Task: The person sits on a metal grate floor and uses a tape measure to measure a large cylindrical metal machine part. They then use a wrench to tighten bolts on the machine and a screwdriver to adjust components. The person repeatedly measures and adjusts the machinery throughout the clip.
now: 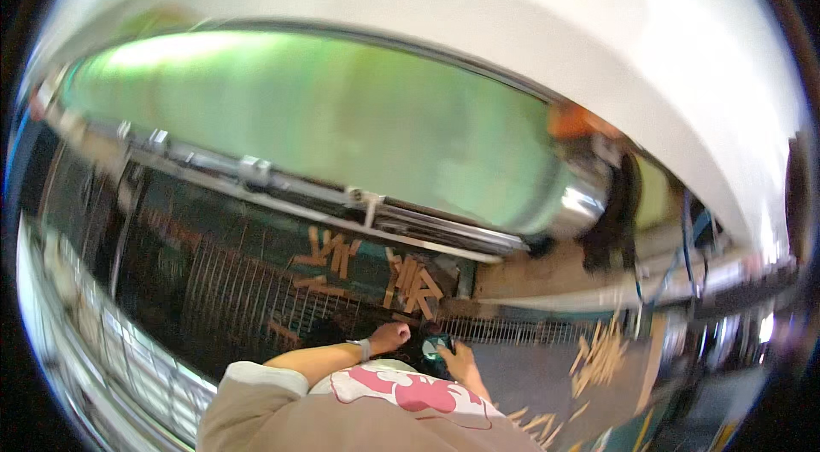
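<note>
My left hand (390, 337), with a pale band (362, 349) at the wrist, is curled into a fist in front of my body, and nothing shows in it. Just to its right, my right hand (462, 365) has its fingers on a small dark object with a pale greenish face (436, 346). Blur hides what kind of object that is. The two hands are apart, low over the dark floor. Beyond them lie thin light-brown strips (413, 283) in loose groups.
A long pale-green roll (325, 119) spans the machine ahead, under a white curved cover (547, 8). A metal rail (282, 187) runs along its near side. Slatted grating (248, 290) lies below. More strips (600, 358) lie at right, near blue hoses (686, 255).
</note>
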`<state>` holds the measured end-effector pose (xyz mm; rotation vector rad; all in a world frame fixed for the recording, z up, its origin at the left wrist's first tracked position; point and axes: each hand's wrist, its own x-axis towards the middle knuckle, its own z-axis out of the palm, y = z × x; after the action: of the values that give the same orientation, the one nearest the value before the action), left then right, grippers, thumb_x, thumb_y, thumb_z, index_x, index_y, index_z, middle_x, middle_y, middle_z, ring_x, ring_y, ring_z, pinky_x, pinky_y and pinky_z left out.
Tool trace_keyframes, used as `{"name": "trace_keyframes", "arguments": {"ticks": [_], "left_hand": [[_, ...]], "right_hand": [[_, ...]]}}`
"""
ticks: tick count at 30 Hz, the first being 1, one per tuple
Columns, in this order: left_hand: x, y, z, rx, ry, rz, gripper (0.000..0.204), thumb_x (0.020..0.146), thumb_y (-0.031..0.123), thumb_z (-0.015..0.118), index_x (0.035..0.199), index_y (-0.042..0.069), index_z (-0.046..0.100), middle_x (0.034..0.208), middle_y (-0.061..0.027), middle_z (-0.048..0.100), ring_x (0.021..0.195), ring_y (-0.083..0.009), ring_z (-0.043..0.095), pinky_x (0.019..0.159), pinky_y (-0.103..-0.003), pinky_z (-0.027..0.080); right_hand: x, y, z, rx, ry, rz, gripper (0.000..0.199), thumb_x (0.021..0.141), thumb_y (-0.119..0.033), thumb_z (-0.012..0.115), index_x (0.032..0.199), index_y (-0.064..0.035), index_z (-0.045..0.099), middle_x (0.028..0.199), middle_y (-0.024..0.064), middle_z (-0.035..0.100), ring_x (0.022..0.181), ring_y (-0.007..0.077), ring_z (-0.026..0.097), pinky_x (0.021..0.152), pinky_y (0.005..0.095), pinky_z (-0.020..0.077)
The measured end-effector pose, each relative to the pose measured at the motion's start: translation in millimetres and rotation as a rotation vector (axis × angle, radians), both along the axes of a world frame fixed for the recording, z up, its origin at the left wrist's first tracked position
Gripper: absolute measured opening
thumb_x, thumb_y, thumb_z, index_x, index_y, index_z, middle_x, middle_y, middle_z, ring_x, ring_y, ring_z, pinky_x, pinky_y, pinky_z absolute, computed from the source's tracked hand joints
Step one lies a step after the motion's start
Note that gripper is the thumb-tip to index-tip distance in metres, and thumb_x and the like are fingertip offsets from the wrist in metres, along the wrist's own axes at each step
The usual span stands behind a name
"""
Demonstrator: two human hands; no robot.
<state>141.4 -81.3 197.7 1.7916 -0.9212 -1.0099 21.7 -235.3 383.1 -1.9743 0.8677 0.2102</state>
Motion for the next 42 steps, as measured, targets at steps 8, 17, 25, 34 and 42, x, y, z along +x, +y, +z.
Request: {"name": "trace_keyframes", "arguments": {"ticks": [8,17,25,34,42], "left_hand": [[44.7,51.9,215.5,-0.14,-0.24,0.177,0.073,0.076,0.044,0.066,0.131,0.006,0.037,0.12,-0.0261,0.043,0.109,-0.0401,0.046,0.09,-0.043,0.042],[101.0,204.5,179.6,-0.034,-0.027,0.678,0.061,0.073,0.035,0.064,0.124,0.009,0.043,0.114,-0.0269,0.043,0.098,-0.0444,0.052,0.085,-0.045,0.046],[140.5,341.1,161.8,-0.126,0.055,0.727,0.048,0.077,0.035,0.059,0.113,0.005,0.047,0.105,-0.0256,0.047,0.091,-0.0424,0.055,0.079,-0.045,0.046],[144.5,466.7,91.0,0.076,0.413,0.914,0.05,0.077,0.041,0.059,0.102,-0.002,0.061,0.1,-0.0226,0.061,0.095,-0.0333,0.059,0.081,-0.038,0.045],[121.0,550.9,49.6,0.29,0.634,1.38,0.013,0.083,0.013,0.057,0.084,0.002,0.064,0.078,-0.0127,0.065,0.072,-0.0218,0.063,0.067,-0.033,0.047]], "right_hand": [[119.6,27.0,26.1,0.502,0.212,0.286,0.033,0.084,-0.029,0.056,0.103,-0.0015,0.056,0.071,0.0003,0.052,0.053,0.0078,0.042,0.044,0.022,0.033],[208.6,199.7,26.8,0.382,0.005,0.281,0.026,0.081,-0.018,0.066,0.099,-0.004,0.052,0.071,-0.0011,0.05,0.058,0.0087,0.047,0.048,0.022,0.0362],[295.3,326.0,54.4,0.125,-0.019,1.003,0.028,0.078,-0.018,0.071,0.082,-0.0048,0.047,0.067,-0.0015,0.041,0.062,0.0065,0.038,0.053,0.0248,0.0331],[420.0,402.4,5.2,0.24,0.047,0.796,0.021,0.082,-0.02,0.064,0.075,-0.0094,0.047,0.059,-0.0064,0.036,0.051,0.0044,0.033,0.045,0.0223,0.0271],[520.0,505.7,-143.2,0.239,0.503,1.195,0.032,0.084,-0.036,0.061,0.089,-0.0069,0.048,0.064,-0.0006,0.039,0.056,0.0084,0.035,0.047,0.0275,0.0321]]}}
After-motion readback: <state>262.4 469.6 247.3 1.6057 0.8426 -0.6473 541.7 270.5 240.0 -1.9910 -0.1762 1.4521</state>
